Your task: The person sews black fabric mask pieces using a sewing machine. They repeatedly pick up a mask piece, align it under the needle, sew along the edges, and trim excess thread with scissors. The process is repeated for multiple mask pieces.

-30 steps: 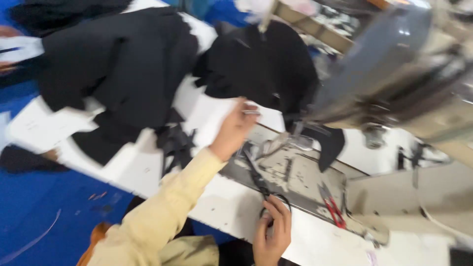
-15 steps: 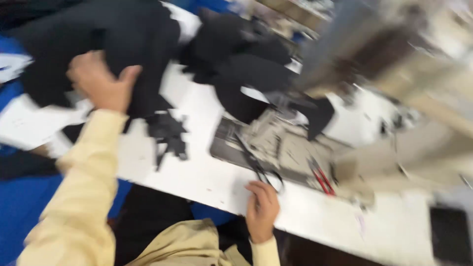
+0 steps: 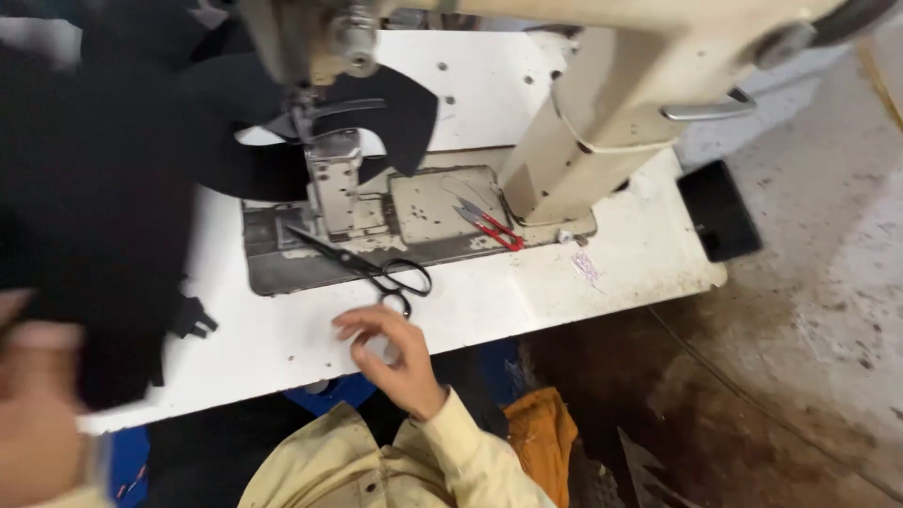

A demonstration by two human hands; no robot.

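Right hand (image 3: 390, 362) rests at the front edge of the white tabletop (image 3: 527, 301), at about 6 o'clock from the black scissors (image 3: 362, 266). Its fingers (image 3: 362, 325) are loosely curled and slightly apart, clamped on nothing; the tips sit just short of the scissor loops, near but not touching as far as I can tell. Probably parked there to keep the scissors within reach.

Left hand (image 3: 38, 414) is at the 8 o'clock corner of the frame, very close to the camera and blurred. It is up against a big piece of black fabric (image 3: 103, 216) that covers the left side of the tabletop. It looks like it is holding the fabric, but I cannot tell whether the fingers are together or apart.

The cream sewing machine (image 3: 602, 94) stands at 12 o'clock. Its needle post (image 3: 329, 179) comes down onto a worn metal bed plate (image 3: 423, 212) set in the tabletop. A curved black cut piece (image 3: 400, 113) lies at the post, partly under the machine head, likely laid there for stitching.

The scissors lie flat across the plate's front edge, blades toward 10 o'clock, handles toward 4 o'clock. Red-handled thread snips (image 3: 489, 224) lie on the plate at 3 o'clock from the post, just beside the machine column, handy for trimming.

A small black clip-like piece (image 3: 193, 320) sits on the tabletop at the fabric's lower edge.

No containers are in view. Orange cloth (image 3: 541, 433) shows below the tabletop edge, and a stained concrete floor (image 3: 809, 282) at 3 o'clock.
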